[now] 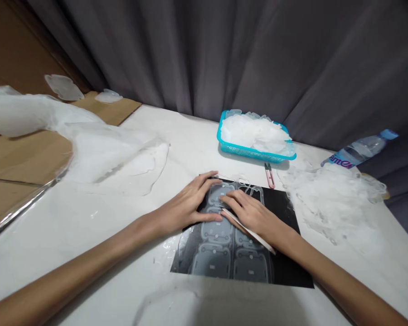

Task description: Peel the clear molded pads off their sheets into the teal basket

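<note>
A clear plastic sheet (224,253) moulded with rows of rounded shapes lies on a black mat (289,267) in the middle of the white table. My left hand (193,203) rests flat on the sheet's left upper part, fingers spread. My right hand (251,213) presses on the sheet beside it and holds a thin white stick-like tool (255,233) that runs back along my wrist.
A turquoise basket (251,151) heaped with clear plastic pieces stands behind the mat. Small pink snips (269,175) lie beside it. A pile of clear plastic scraps (329,194) is at right, a water bottle (360,151) behind it. Plastic film (98,154) and cardboard (20,158) lie left.
</note>
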{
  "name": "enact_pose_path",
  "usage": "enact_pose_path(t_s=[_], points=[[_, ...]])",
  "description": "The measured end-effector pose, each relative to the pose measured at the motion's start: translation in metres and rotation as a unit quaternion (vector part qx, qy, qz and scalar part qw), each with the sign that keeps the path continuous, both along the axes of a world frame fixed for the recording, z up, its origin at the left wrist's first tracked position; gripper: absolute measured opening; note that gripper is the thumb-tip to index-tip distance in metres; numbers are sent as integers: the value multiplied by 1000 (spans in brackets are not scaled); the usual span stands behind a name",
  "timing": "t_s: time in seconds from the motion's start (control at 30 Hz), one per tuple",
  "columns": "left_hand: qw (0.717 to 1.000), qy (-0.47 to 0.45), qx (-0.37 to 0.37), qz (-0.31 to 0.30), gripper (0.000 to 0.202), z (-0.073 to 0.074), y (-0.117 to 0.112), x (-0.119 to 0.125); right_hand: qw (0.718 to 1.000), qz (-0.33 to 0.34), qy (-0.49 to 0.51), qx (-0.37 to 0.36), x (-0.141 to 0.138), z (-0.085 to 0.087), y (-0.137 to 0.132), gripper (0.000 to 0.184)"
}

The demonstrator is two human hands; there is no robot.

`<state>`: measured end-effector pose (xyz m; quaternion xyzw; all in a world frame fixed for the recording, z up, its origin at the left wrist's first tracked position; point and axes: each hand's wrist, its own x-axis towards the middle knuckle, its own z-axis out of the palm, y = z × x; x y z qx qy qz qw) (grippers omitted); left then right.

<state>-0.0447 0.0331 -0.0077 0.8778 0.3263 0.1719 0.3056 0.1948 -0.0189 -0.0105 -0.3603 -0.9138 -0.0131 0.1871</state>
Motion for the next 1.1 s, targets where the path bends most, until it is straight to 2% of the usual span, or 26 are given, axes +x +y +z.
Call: enact_pose_path(t_s=[0.1, 0.17, 0.33, 0.43, 0.53, 0.57, 0.63, 0.7, 0.73, 0.77, 0.83, 0.9, 0.97, 1.03, 1.07, 1.1], points=[[990, 19, 65, 123, 72, 2, -12, 0, 998, 8, -29, 58, 1, -4, -4, 27], [983, 30, 61, 172, 61, 3, -21, 1, 995, 21, -23, 90, 3, -5, -4, 26], [980, 29, -75, 181, 46, 6, -35, 8, 994, 26, 48, 97, 6, 1, -5, 21], [971, 7, -149, 185, 49, 6, -38, 14, 995, 31, 67, 71, 1, 2, -11, 21], [968, -27, -187, 164, 48, 3, -39, 15, 996, 39, 82, 22, 0, 0, -9, 21], [969, -26, -189, 158, 47, 3, -39, 14, 994, 24, 104, 6, 3, 0, -3, 21], [971, -13, -184, 151, 46, 3, -39, 12, 981, -59, 184, -18, 19, 5, 16, 22], [972, -1, -187, 143, 47, 6, -37, 9, 931, -227, 285, -27, 43, 17, 39, 20], [971, 5, -193, 138, 47, 8, -37, 8, 903, -289, 313, -48, 56, 25, 49, 18], [971, 11, -199, 132, 47, 10, -36, 7, 888, -319, 322, -72, 66, 33, 57, 18], [972, 31, -202, 119, 45, 12, -35, 5, 891, -292, 317, -142, 78, 47, 61, 20], [976, 42, -175, 122, 40, 12, -34, 3, 909, -204, 305, -198, 74, 57, 54, 20], [981, 12, -101, 166, 35, 10, -33, 1, 918, -107, 278, -262, 58, 65, 42, 19], [979, -45, -11, 199, 69, 8, -30, 0, 914, -37, 257, -313, 40, 70, 30, 18], [979, -68, 16, 189, 85, 8, -28, 1, 908, -10, 248, -337, 32, 73, 26, 17], [983, -84, 25, 163, 90, 9, -25, 2, 902, 13, 240, -358, 26, 76, 23, 17]])
